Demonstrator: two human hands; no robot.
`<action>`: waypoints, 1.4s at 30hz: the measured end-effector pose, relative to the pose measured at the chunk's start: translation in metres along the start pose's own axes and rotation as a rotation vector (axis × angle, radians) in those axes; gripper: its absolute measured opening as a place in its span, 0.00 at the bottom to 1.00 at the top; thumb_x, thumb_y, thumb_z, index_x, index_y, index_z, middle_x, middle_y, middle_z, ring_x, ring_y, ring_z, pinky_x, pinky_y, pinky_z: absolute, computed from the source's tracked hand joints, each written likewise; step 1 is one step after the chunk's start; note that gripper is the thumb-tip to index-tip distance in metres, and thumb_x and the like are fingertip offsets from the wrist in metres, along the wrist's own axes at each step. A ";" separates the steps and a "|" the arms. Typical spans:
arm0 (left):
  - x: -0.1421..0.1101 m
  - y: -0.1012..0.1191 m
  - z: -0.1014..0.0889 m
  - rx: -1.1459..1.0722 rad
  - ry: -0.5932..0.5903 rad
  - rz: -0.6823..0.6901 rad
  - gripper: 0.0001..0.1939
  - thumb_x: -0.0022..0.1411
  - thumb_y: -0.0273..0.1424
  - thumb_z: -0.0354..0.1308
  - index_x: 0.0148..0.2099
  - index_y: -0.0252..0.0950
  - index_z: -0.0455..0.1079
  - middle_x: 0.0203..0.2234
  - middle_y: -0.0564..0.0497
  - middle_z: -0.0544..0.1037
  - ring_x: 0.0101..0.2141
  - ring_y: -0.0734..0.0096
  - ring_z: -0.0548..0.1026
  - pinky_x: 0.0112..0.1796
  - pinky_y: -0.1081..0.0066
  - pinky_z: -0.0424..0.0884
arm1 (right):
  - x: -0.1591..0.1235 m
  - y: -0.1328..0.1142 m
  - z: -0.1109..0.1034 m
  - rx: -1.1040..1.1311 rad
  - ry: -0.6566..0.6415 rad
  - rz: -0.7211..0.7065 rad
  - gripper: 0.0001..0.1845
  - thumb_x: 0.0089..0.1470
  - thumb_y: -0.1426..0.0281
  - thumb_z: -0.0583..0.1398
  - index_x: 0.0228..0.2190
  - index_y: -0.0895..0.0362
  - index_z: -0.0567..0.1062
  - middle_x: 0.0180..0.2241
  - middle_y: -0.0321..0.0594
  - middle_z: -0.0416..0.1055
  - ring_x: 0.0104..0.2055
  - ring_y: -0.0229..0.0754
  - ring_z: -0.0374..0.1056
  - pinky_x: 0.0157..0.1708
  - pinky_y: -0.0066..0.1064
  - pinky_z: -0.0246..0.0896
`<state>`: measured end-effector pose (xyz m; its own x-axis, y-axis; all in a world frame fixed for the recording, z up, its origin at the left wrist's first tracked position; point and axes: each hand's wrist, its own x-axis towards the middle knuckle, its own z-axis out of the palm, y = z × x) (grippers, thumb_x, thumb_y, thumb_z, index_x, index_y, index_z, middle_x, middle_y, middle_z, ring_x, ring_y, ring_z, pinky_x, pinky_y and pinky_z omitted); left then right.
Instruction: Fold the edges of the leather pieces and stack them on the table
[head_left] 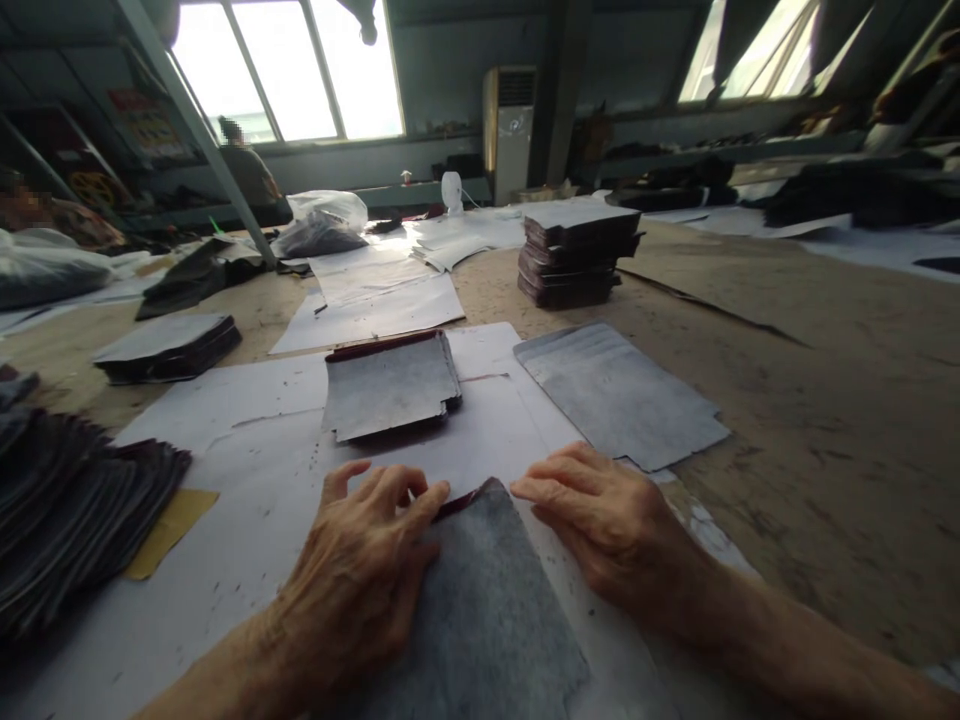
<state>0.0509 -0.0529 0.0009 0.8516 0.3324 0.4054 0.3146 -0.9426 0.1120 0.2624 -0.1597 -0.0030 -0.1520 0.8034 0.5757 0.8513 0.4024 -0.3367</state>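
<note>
The wide brown wooden desk [825, 400] carries white paper sheets [247, 500]. Between both grips lies a flat grey felt-like sheet with a dark red edge [487, 610]. The left hand [360, 570] presses flat on its left edge, fingers spread. The right hand [600, 520] rests open just beside its right corner. Beyond the grips sits a small stack of grey sheets [390, 385], and a single grey sheet [619, 395] lies to the right of it.

Workshop: stacked leather pieces [577, 258], worktable [825, 400]
</note>
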 end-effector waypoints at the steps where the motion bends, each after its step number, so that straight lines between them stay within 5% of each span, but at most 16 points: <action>1: 0.002 0.001 0.000 0.016 0.016 -0.001 0.21 0.55 0.22 0.48 0.52 0.37 0.62 0.41 0.46 0.65 0.40 0.63 0.66 0.47 0.48 0.53 | -0.002 -0.001 0.001 -0.027 -0.023 -0.019 0.15 0.56 0.82 0.48 0.38 0.61 0.72 0.32 0.42 0.66 0.36 0.42 0.60 0.36 0.34 0.60; 8: 0.025 0.004 0.005 -0.267 -0.155 -0.025 0.18 0.55 0.22 0.48 0.49 0.37 0.64 0.37 0.47 0.67 0.37 0.63 0.65 0.39 0.56 0.63 | -0.009 -0.001 0.010 -0.228 -0.109 -0.094 0.17 0.57 0.81 0.45 0.40 0.66 0.71 0.33 0.46 0.64 0.35 0.43 0.58 0.35 0.37 0.58; 13: 0.028 0.007 0.016 -0.364 -0.126 -0.047 0.12 0.59 0.23 0.46 0.42 0.36 0.68 0.33 0.48 0.67 0.34 0.66 0.65 0.36 0.59 0.64 | -0.009 -0.001 0.011 -0.252 -0.143 -0.119 0.19 0.55 0.82 0.43 0.40 0.68 0.71 0.35 0.48 0.64 0.37 0.46 0.57 0.36 0.40 0.57; 21: 0.022 0.010 0.018 -0.254 -0.081 0.091 0.22 0.57 0.19 0.42 0.53 0.37 0.62 0.35 0.45 0.65 0.34 0.65 0.62 0.35 0.62 0.63 | -0.008 0.000 0.014 -0.263 -0.150 -0.119 0.17 0.55 0.81 0.45 0.40 0.67 0.71 0.35 0.48 0.63 0.38 0.46 0.58 0.38 0.41 0.57; 42: 0.021 0.010 0.020 -0.174 -0.126 0.157 0.29 0.47 0.18 0.44 0.54 0.27 0.59 0.37 0.42 0.63 0.34 0.63 0.60 0.35 0.59 0.61 | -0.009 -0.001 0.015 -0.234 -0.139 -0.095 0.19 0.54 0.83 0.44 0.39 0.68 0.72 0.35 0.48 0.64 0.38 0.47 0.58 0.39 0.42 0.57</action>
<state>0.0807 -0.0550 -0.0080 0.9332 0.1727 0.3151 0.1069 -0.9707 0.2154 0.2552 -0.1608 -0.0190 -0.2900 0.8258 0.4836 0.9204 0.3791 -0.0955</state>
